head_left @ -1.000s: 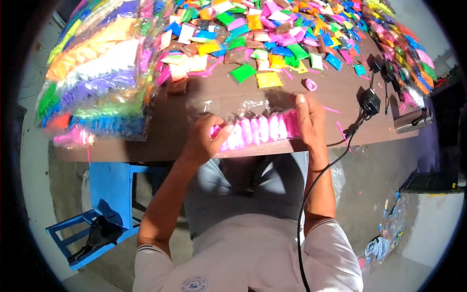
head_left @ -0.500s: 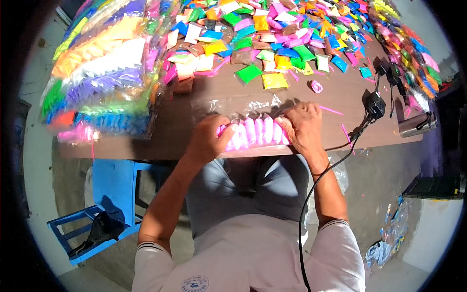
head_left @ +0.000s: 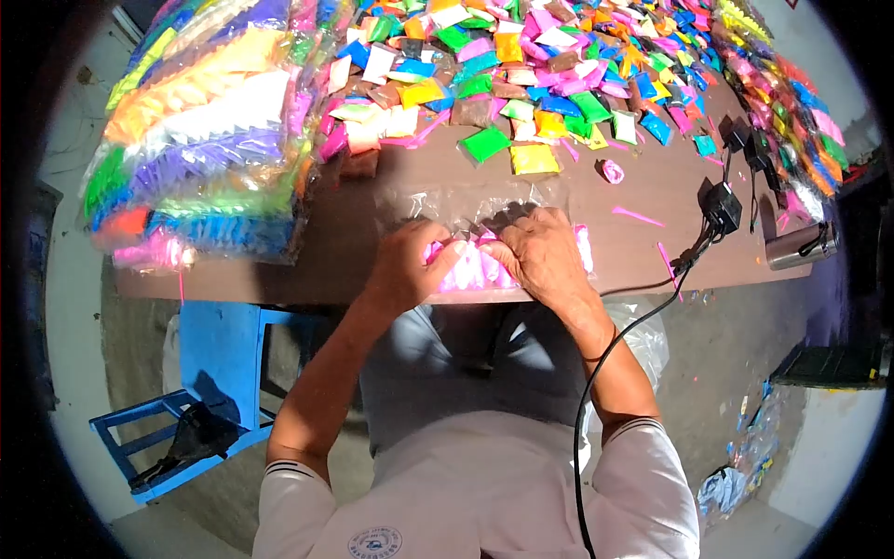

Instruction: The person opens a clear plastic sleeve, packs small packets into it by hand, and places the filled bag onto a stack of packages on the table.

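Note:
A clear plastic bag with a row of pink packets lies at the table's front edge. My left hand grips its left part, thumb over the pink packets. My right hand is closed on the row near the middle, thumb pointing left, close to the left thumb. Some pink shows to the right of my right hand. The empty clear part of the bag spreads out beyond my hands.
Loose coloured packets cover the back of the table. Filled bags are stacked at left, more at right. A black cable box, a metal flask and a pink rolled piece lie right. A blue stool stands below.
My right hand has moved left along the row of pink packets, from its right end to near the middle. My left hand stays at the left part. The view has shifted slightly.

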Demonstrator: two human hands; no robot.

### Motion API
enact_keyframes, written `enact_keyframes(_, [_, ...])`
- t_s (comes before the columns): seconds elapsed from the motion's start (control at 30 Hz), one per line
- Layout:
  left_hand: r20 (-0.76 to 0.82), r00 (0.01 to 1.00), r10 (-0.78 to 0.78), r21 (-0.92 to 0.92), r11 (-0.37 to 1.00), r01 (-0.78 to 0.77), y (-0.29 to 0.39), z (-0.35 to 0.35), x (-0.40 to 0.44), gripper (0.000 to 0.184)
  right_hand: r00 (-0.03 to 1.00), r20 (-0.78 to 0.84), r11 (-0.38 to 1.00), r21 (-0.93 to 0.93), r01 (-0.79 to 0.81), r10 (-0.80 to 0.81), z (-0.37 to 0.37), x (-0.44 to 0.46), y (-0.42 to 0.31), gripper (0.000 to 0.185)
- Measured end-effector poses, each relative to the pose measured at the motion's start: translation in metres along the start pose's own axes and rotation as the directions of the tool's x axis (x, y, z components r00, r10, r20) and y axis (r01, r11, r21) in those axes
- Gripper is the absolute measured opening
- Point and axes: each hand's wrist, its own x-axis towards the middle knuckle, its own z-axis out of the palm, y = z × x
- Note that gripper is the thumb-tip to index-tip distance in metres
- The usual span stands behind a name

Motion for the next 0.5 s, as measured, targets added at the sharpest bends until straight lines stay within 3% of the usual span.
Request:
enact_keyframes(0.07, [-0.005,1.000,0.001,-0.006,1.000,-0.001,-0.003,0.001,-0.001,0.022,1.000,-0.023,1.000,0.007,0.004,-0.004,0.001,0.002,-0.002,0.035])
enact_keyframes(0.13, [0.007,1.000,0.023,-0.075,0.997,-0.023,-0.008,0.003,-0.001,0.021,0.940,-0.327,0.995,-0.048,0.088,-0.099,0.005,0.006,-0.004,0.035])
enact_keyframes(0.27, [-0.003,0.999,0.046,-0.079,0.996,-0.046,-0.011,0.006,0.001,0.020,0.947,-0.311,0.997,0.000,0.080,-0.076,0.009,0.013,-0.023,0.032])
enact_keyframes(0.33, [-0.022,0.997,0.072,-0.052,0.996,-0.073,-0.015,0.008,0.001,0.017,0.994,-0.091,0.998,0.039,0.058,-0.054,0.016,0.012,-0.023,0.030])
enact_keyframes(0.5, [-0.003,1.000,0.026,-0.051,0.998,-0.026,-0.007,0.004,0.001,0.019,0.993,-0.098,0.995,0.067,0.073,-0.066,0.020,0.010,-0.019,0.026])
